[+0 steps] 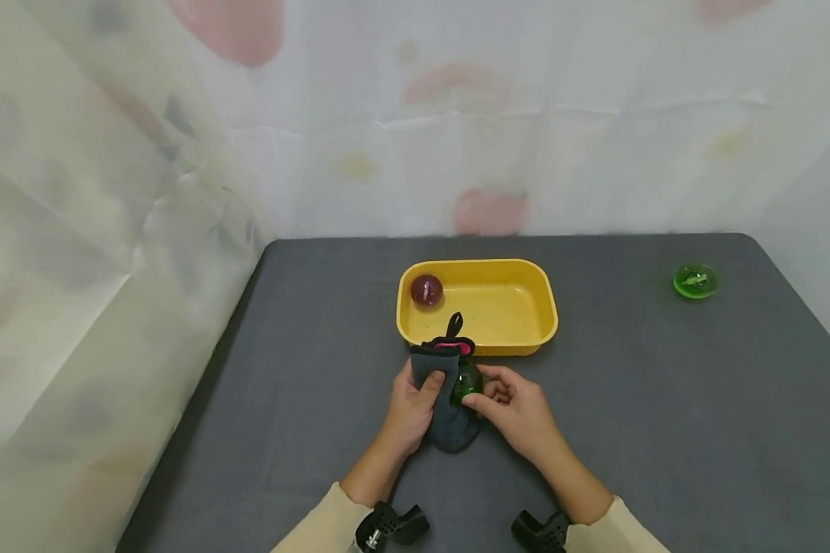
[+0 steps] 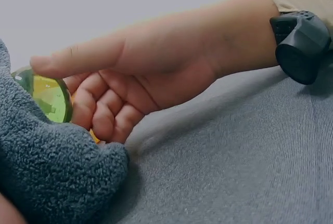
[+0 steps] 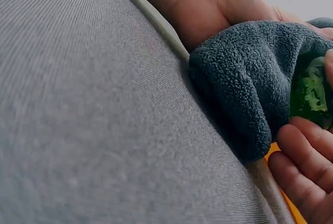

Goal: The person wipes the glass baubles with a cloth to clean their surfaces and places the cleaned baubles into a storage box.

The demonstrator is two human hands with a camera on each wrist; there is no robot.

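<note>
A grey fleece pouch (image 1: 446,399) with a pink lining and a black loop lies in front of the yellow tray (image 1: 526,338). My left hand (image 1: 422,392) grips its left side, thumb on top. My right hand (image 1: 484,392) pinches a clear green ball (image 1: 466,382) at the pouch's right edge. The left wrist view shows the thumb laid over the green ball (image 2: 47,96), with the other fingers curled beneath, beside the pouch (image 2: 52,172). In the right wrist view the ball (image 3: 309,91) is partly wrapped by the pouch (image 3: 244,78).
A dark red ball (image 1: 426,290) sits in the tray's far left corner. A second green ball (image 1: 695,281) lies near the far right of the grey table (image 1: 664,430). A pale patterned curtain (image 1: 111,230) hangs at the left and behind.
</note>
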